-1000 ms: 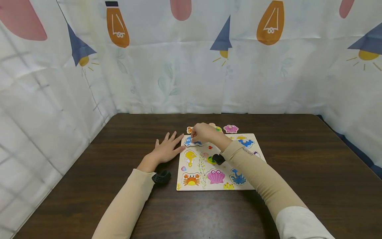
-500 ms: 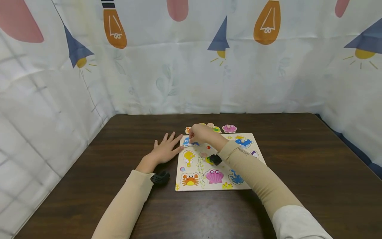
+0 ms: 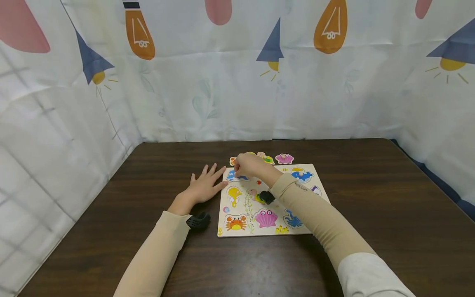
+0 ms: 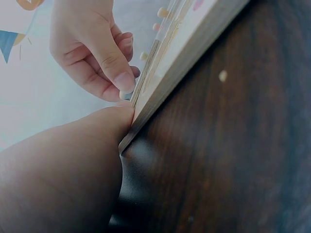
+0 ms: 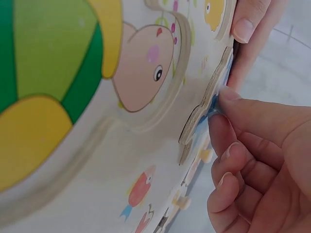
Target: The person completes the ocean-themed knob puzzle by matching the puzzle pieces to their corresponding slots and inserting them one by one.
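Blue pc. (image 3: pixel 231 176) (edge proud of board (image 3: pixel 269 233)) was pinched by R hand (image 3: pixel 251 164), long axis crosswise, far-L corner; L hand (image 3: pixel 202 188) was spread alongside.

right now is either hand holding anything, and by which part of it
The right hand pinches the blue puzzle piece by its small knob; the left hand holds nothing.

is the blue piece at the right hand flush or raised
Raised: the right wrist view shows the blue piece standing above the board, its edge exposed.
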Action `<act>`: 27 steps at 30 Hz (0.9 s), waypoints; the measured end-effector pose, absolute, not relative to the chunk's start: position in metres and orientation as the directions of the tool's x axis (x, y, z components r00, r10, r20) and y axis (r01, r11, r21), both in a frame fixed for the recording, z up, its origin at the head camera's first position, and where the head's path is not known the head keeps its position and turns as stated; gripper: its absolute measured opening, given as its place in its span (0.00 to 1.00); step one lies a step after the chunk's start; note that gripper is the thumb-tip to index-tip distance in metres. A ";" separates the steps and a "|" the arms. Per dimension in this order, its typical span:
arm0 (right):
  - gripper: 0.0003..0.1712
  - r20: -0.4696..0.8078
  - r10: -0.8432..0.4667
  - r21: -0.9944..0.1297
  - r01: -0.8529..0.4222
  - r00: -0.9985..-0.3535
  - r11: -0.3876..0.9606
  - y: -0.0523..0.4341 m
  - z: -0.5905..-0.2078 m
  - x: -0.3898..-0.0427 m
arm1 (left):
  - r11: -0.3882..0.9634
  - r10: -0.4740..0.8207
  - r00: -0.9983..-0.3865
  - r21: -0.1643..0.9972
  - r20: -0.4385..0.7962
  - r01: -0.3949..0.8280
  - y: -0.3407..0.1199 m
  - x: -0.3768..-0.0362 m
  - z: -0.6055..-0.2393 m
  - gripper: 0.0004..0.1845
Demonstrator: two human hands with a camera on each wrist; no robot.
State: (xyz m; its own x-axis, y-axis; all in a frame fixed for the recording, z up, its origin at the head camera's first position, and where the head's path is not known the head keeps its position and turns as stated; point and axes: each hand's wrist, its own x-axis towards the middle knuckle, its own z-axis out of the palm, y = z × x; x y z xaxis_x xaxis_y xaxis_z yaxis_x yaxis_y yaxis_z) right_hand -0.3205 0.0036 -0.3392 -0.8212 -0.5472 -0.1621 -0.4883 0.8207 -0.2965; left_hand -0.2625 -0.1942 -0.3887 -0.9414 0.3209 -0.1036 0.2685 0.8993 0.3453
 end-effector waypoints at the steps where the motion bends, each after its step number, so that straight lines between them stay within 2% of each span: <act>1: 0.07 -0.161 -0.548 -0.293 -0.490 -0.821 0.821 0.003 -0.339 -0.321 | 0.899 0.321 -0.941 0.347 -0.102 0.269 -0.194 -0.263 -0.389 0.38; 13: 0.07 -0.144 -0.562 -0.284 -0.510 -0.815 0.812 0.002 -0.339 -0.319 | 0.899 0.316 -0.944 0.348 -0.096 0.266 -0.196 -0.262 -0.389 0.38; 19: 0.08 -0.150 -0.560 -0.340 -0.489 -0.815 0.803 0.005 -0.339 -0.320 | 0.899 0.315 -0.944 0.349 -0.095 0.265 -0.196 -0.262 -0.390 0.38; 27: 0.13 -0.119 -0.584 -0.370 -0.510 -0.803 0.776 0.016 -0.337 -0.320 | 0.899 0.321 -0.941 0.348 -0.107 0.267 -0.194 -0.264 -0.391 0.38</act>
State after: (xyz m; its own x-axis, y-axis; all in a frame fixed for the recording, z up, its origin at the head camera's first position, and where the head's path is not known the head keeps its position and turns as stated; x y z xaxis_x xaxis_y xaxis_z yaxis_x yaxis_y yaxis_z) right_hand -0.3195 0.0162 -0.3365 -0.8027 -0.5843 -0.1193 -0.5100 0.7763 -0.3704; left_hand -0.2639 -0.1943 -0.3907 -0.9410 0.3208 -0.1075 0.2666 0.8987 0.3481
